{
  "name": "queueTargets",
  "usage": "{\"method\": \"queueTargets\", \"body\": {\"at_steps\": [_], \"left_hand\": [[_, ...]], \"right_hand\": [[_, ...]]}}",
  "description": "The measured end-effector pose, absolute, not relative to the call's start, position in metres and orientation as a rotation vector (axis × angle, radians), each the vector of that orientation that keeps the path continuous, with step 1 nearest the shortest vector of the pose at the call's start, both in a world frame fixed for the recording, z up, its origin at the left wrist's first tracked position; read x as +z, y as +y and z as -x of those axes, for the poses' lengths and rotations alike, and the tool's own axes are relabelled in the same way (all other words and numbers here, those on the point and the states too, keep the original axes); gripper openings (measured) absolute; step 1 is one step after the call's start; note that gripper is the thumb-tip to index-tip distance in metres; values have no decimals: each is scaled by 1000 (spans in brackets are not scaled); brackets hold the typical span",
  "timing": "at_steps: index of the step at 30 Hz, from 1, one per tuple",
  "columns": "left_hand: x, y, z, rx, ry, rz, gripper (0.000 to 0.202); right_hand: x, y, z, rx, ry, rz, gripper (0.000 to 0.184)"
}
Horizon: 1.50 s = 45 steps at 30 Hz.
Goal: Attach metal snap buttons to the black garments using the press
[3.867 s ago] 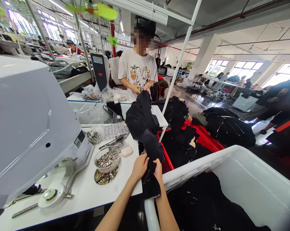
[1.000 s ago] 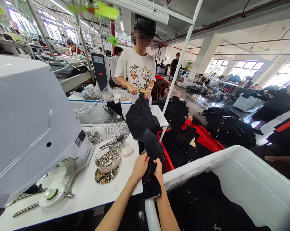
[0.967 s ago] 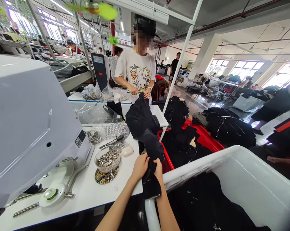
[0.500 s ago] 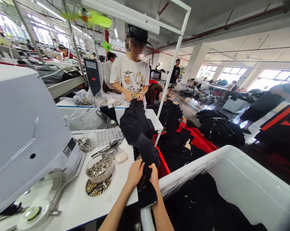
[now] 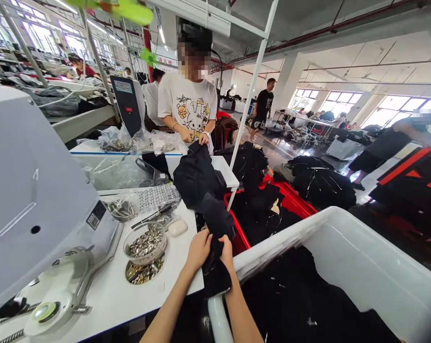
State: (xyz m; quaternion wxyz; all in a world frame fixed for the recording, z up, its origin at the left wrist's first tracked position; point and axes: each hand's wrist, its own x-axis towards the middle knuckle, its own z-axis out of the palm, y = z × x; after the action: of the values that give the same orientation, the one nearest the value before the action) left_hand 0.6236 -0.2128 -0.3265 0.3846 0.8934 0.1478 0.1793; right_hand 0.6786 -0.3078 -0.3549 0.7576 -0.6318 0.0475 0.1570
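Between my two hands hangs a black garment (image 5: 216,217), beside the right edge of the white table. My left hand (image 5: 198,248) is closed on its left side, and my right hand (image 5: 226,251) pinches its right side. Part of the cloth droops below my hands by the tub's rim. Just beyond, another person's hands (image 5: 195,136) hold dark cloth (image 5: 197,174) over the far table; whether it is one piece with mine I cannot tell. To the left of my hands stand a clear bowl of metal snaps (image 5: 146,243) and a whitish oval case (image 5: 177,227).
A large white tub (image 5: 372,252) of dark cloth stands at right, with a red bin (image 5: 294,195) behind it. A grey-white machine (image 5: 47,186) fills the left. A white frame post (image 5: 249,102) rises ahead. Bagged metal parts (image 5: 120,208) lie on the white table (image 5: 129,309).
The view has shifted slightly, so things sit a little further left and the foreground higher. Both hands keep their hold on the garment. A person walking in the background appears nearer.
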Motion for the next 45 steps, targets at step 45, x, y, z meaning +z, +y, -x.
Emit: {"method": "queueTargets", "body": {"at_steps": [45], "left_hand": [[-333,-211,-625,451,373,-2267,21]], "right_hand": [[-358,-306,-681,352,152,1305,20]]}}
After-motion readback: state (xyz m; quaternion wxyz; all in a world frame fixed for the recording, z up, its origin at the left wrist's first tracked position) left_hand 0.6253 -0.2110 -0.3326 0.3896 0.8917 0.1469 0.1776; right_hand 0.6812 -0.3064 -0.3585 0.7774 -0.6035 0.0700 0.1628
